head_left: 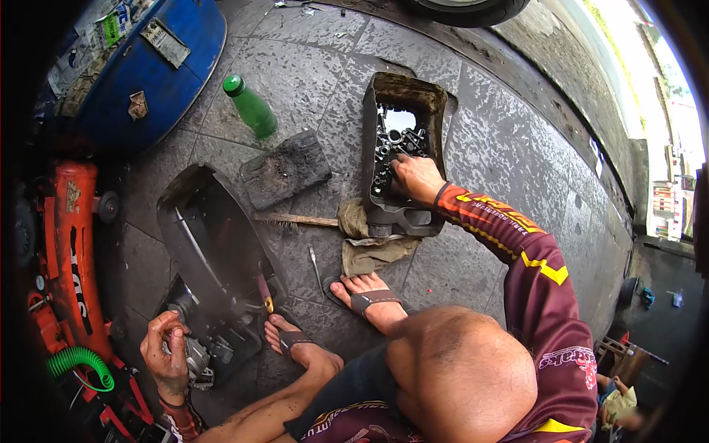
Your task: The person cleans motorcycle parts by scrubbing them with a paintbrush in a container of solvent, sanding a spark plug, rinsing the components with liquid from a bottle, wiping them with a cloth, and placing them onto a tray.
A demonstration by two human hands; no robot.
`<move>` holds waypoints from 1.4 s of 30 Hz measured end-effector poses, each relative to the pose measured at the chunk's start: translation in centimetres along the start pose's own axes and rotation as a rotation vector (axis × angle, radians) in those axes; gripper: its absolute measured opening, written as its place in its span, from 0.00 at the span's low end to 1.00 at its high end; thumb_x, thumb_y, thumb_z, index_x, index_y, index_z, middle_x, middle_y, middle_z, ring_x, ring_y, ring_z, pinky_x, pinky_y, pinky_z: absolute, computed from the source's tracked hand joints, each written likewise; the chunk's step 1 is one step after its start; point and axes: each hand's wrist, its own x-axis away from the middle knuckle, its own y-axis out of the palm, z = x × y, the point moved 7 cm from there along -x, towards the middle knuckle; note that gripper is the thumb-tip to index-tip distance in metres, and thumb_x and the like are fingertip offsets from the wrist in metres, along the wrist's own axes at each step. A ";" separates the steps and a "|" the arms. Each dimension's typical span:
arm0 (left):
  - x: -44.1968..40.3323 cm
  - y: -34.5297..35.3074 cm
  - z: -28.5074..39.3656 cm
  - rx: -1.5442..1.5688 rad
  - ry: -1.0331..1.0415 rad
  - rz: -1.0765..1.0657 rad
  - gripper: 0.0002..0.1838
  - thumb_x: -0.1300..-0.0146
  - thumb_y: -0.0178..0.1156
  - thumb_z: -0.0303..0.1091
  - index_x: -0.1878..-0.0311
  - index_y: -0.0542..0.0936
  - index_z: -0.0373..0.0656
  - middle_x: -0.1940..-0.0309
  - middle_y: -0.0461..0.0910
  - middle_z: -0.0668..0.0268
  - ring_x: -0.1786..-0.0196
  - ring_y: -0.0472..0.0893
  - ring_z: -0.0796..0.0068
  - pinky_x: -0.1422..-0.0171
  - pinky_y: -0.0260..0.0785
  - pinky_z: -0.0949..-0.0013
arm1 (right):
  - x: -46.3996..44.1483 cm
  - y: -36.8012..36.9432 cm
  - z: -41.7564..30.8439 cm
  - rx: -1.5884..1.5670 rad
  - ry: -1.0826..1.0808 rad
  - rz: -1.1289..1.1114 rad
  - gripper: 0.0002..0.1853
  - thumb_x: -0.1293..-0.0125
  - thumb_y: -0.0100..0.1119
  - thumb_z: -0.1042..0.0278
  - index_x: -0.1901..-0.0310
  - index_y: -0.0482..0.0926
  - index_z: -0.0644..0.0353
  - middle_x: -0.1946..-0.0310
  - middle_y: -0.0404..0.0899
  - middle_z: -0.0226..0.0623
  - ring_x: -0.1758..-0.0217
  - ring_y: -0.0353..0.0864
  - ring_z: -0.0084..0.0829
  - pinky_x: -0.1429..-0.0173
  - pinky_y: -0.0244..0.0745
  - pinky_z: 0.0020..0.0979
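Observation:
My right hand (416, 178) reaches into a cut-open dark plastic jerrycan (442, 118) with bolts, nuts and metal rings (396, 137) lying in liquid. Its fingertips are hidden among the hardware. On the other side, my left hand (167, 356) is raised with curled fingers; whether something small is between them cannot be made out. Close beside it is a silvery metal engine part (198, 362), partly covered by the hand. A second dark cut container (193, 181) stands tilted near it, with a long thin metal rod (193, 240) inside.
A green bottle (252, 111), a blackened block (286, 171), a wooden-handled brush (295, 219), a rag (373, 255) and a screwdriver (315, 266) are on the tiles. A red floor jack (74, 258) and blue drum (159, 81) are at left. A tyre (473, 10) is at top.

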 end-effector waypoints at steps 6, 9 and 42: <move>-0.1 2.2 0.0 0.029 0.041 -0.029 0.10 0.36 0.55 0.26 0.54 0.77 0.35 0.73 0.78 0.63 0.74 0.75 0.79 0.71 0.65 0.75 | 0.4 -1.2 1.9 -0.007 0.071 0.041 0.15 0.44 0.64 0.57 0.63 0.78 0.61 0.62 0.78 0.44 0.63 0.83 0.44 0.61 0.78 0.42; -0.5 2.9 -0.1 0.085 0.026 -0.015 0.10 0.36 0.55 0.27 0.53 0.77 0.35 0.74 0.78 0.64 0.76 0.73 0.80 0.71 0.64 0.76 | 0.6 0.4 0.1 0.048 -0.055 -0.041 0.11 0.43 0.60 0.64 0.62 0.78 0.61 0.62 0.78 0.43 0.61 0.83 0.43 0.61 0.78 0.41; -7.1 20.6 4.4 0.904 -0.255 -0.534 0.19 0.28 0.51 0.40 0.41 0.70 0.38 0.61 0.82 0.63 0.64 0.81 0.80 0.64 0.69 0.79 | -0.5 -6.1 -14.4 -1.296 0.015 0.070 0.10 0.38 0.64 0.66 0.64 0.81 0.66 0.73 0.80 0.31 0.70 0.74 0.20 0.65 0.69 0.25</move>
